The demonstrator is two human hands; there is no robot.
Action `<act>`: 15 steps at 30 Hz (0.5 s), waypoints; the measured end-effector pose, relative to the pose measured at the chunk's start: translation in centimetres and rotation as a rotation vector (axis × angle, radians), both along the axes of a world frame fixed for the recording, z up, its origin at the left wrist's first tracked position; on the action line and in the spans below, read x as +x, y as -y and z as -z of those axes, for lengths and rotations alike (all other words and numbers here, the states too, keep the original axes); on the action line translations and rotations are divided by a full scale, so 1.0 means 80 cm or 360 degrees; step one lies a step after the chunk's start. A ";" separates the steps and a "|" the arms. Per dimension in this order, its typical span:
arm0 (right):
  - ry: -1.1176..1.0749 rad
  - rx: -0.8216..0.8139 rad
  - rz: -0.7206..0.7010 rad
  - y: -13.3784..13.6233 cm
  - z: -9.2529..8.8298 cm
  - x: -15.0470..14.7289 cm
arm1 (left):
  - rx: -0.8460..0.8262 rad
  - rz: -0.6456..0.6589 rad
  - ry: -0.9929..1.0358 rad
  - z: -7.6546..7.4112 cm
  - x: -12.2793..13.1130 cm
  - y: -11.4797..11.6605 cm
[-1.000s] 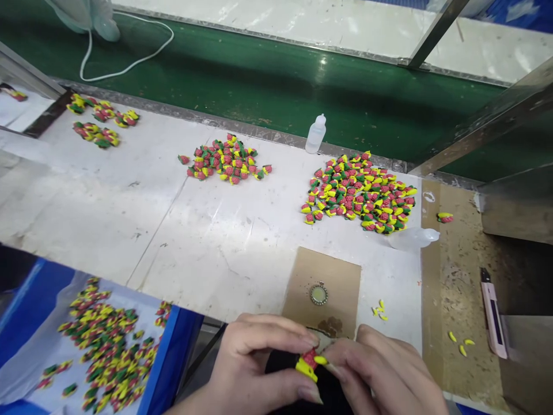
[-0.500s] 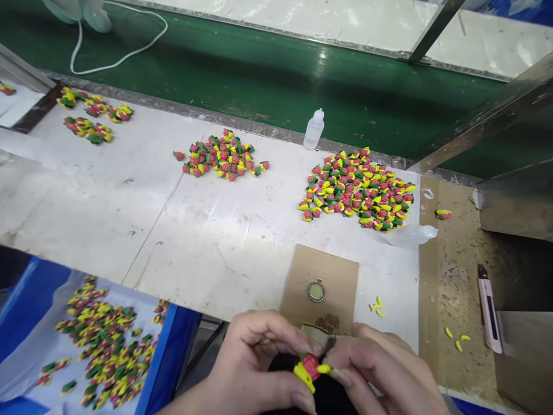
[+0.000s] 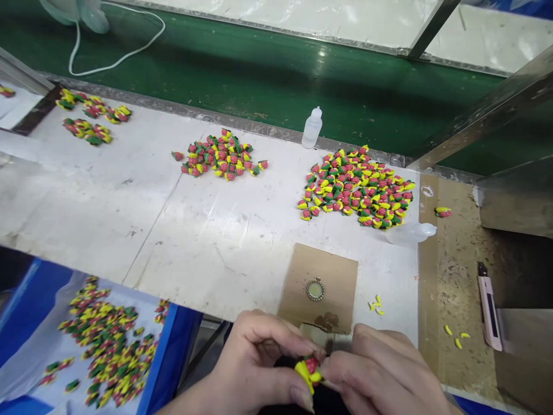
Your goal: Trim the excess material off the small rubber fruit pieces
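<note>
My left hand (image 3: 259, 360) and right hand (image 3: 382, 369) pinch a clay strawberry (image 3: 307, 372) over a dark cloth (image 3: 322, 403).

Both hands are curled nearly closed, and I have the strawberry held between their fingertips at the near edge of the white bench (image 3: 173, 230). Just ahead, a cardboard sheet (image 3: 302, 271) carries a round metal bezel (image 3: 315, 290), with yellow clay slivers (image 3: 375, 305) beside it. Farther off sit a heap of finished strawberries (image 3: 356, 187) and a plastic squeeze bottle (image 3: 311, 128); a pink utility knife (image 3: 489, 314) lies to the right. Only the cardboard's near edge crowds my fingers.
</note>
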State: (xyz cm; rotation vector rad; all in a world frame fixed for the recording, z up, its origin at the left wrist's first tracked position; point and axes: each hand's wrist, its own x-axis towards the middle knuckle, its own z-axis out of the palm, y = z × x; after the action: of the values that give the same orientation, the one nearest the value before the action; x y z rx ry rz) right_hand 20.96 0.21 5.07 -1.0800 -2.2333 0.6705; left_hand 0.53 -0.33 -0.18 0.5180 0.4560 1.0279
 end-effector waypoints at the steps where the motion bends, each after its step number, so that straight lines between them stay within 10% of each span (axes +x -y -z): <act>1: 0.0018 0.0013 -0.0024 -0.001 -0.001 0.001 | 0.0018 -0.0010 -0.0017 0.000 0.001 -0.001; 15: -0.0217 0.0111 0.0273 0.002 0.004 -0.007 | -0.0083 -0.0040 -0.0080 -0.003 0.009 0.001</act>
State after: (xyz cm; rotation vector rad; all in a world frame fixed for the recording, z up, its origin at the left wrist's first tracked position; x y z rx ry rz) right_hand 20.40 0.04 4.77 -1.1405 -2.0071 0.5713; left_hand 1.23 -0.42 0.10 0.4934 0.5341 1.0260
